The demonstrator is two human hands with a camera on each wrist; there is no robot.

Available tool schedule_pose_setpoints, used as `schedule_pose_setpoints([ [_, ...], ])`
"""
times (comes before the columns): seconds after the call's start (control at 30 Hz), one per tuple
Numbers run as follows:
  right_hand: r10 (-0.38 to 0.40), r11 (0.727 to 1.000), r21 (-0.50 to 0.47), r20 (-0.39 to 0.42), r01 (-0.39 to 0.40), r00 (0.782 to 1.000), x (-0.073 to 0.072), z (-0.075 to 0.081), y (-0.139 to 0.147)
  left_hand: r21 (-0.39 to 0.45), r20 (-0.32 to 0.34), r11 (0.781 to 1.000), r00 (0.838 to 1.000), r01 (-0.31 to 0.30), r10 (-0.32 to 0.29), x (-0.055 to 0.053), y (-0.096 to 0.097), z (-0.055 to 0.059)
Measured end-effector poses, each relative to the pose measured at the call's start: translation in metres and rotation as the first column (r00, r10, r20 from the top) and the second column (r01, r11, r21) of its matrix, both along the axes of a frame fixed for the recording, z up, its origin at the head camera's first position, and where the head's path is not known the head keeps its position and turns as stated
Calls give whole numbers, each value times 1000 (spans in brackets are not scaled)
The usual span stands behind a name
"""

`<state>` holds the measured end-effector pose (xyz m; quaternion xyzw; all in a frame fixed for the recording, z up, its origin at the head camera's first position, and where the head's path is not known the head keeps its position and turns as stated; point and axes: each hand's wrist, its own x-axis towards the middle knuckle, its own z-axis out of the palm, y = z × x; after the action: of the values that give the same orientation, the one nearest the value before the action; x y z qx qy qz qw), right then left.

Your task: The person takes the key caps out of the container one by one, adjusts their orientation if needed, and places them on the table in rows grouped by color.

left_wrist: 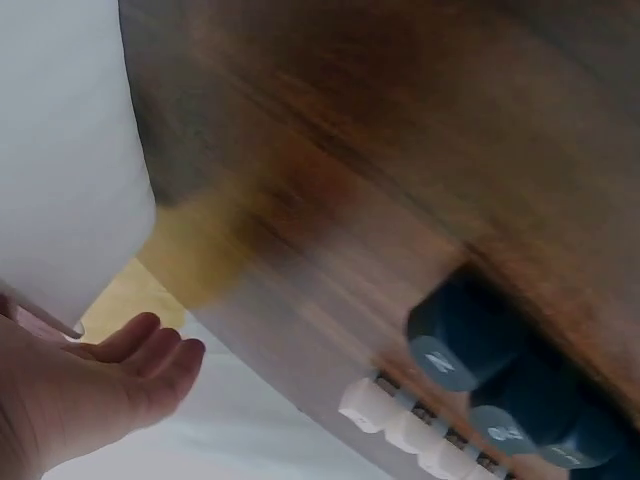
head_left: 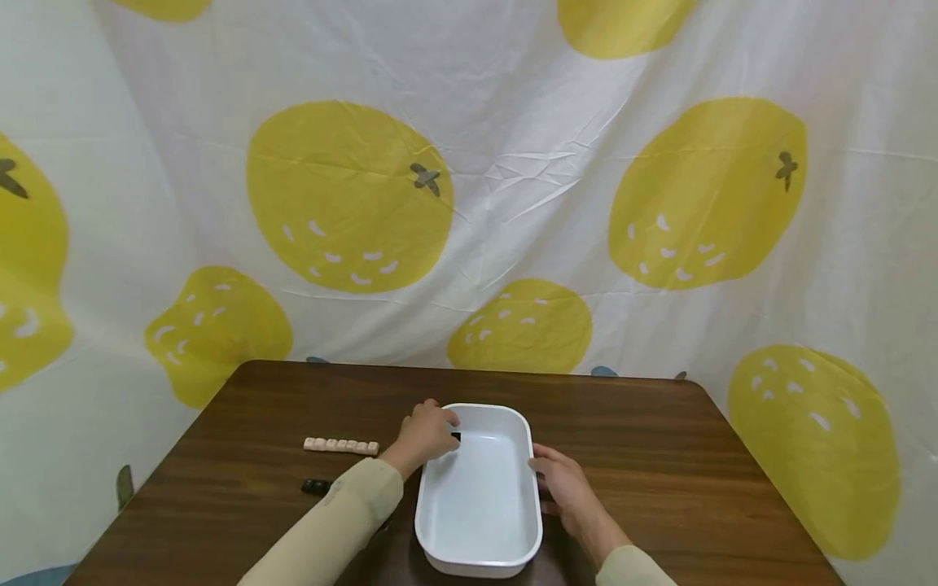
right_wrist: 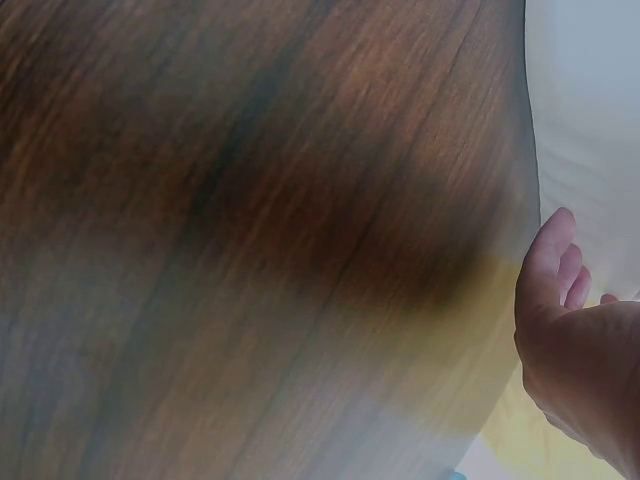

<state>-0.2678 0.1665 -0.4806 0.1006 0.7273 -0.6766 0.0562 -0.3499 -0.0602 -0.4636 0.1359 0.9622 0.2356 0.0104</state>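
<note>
A deep white tray [head_left: 479, 496] stands lengthwise on the table, between the two hands. Over its far left rim reaches the left hand [head_left: 428, 431], thumb and forefinger around a small black keycap [head_left: 457, 437] just inside the wall. The left wrist view shows this hand's other fingers [left_wrist: 160, 360] loosely bent near the tray's corner, with the pinch hidden there. The right hand [head_left: 567, 484] holds the tray's right side, a fingertip over the rim and the thumb low against the outer wall. In the right wrist view, its fingers [right_wrist: 545, 260] lie along the white wall.
Left of the tray is a row of cream keycaps [head_left: 340, 445]. Closer to the person sit black marked keycaps [left_wrist: 510, 400], partly covered by the left sleeve [head_left: 330, 521] in the head view. A lemon-print curtain [head_left: 528, 220] hangs behind the brown table [head_left: 659, 456].
</note>
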Motion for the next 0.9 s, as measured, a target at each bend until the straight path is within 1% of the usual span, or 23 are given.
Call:
schedule_pose_setpoints([
  [0.1, 2, 1000, -1, -3, -2, 1000, 0, 0, -1, -83, -25, 996, 1000, -7, 5, -2, 3, -1],
  [0.23, 1, 1000, 1, -3, -1, 1000, 0, 0, -1, -146, -47, 989, 999, -10, 3, -4, 6, -3],
  [0.47, -4, 1000, 2, 0, 4, 1000, 0, 1, 0, -194, -44, 981, 999, -21, 13, -4, 8, -4],
  [0.67, -1, 1000, -2, 0, 1, 1000, 0, 0, 0, -283, -48, 959, 999, -18, 5, -3, 10, -1],
  [0.77, 1, 1000, -3, 0, -1, 1000, -1, -1, 1, -296, -39, 955, 999, -19, 7, -3, 11, -2],
  [0.9, 1, 1000, -4, -2, -1, 1000, 0, -1, 0, -314, -49, 949, 999, -21, 6, -4, 11, -2],
])
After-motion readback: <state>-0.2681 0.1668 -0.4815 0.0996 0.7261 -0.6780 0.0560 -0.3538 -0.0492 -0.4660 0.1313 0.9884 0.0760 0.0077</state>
